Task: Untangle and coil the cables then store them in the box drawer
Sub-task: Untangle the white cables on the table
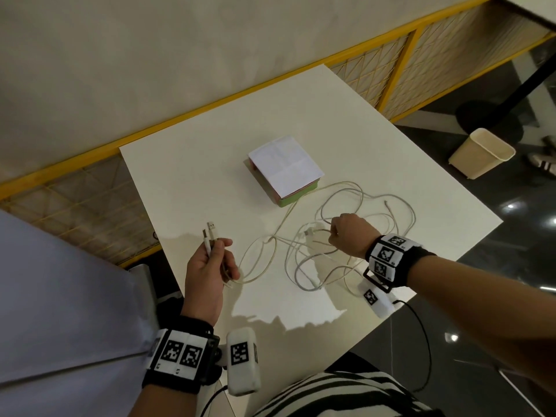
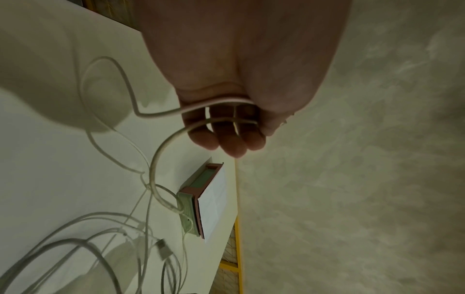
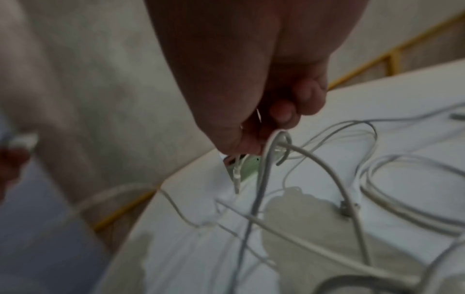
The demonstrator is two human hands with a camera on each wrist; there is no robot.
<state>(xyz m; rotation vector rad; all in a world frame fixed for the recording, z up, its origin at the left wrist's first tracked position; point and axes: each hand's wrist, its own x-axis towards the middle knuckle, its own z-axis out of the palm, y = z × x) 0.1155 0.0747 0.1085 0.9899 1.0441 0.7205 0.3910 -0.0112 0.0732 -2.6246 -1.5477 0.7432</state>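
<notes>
My left hand [image 1: 207, 275] curls round two cable ends, USB plugs [image 1: 209, 230] poking out at 12 o'clock. My right hand [image 1: 349, 236] pinches a strand above the tangled white cables [image 1: 316, 254] (loops sprawled over the white table [image 1: 376, 152]). The box drawer [image 1: 285, 171], paper-topped, sits at 11 o'clock of that hand.

Smooth white plastic-sheathed cables [image 1: 346, 236] with metal plugs lie on a matt white table [image 1: 210, 176] beside a paper-topped box [image 1: 285, 170].
</notes>
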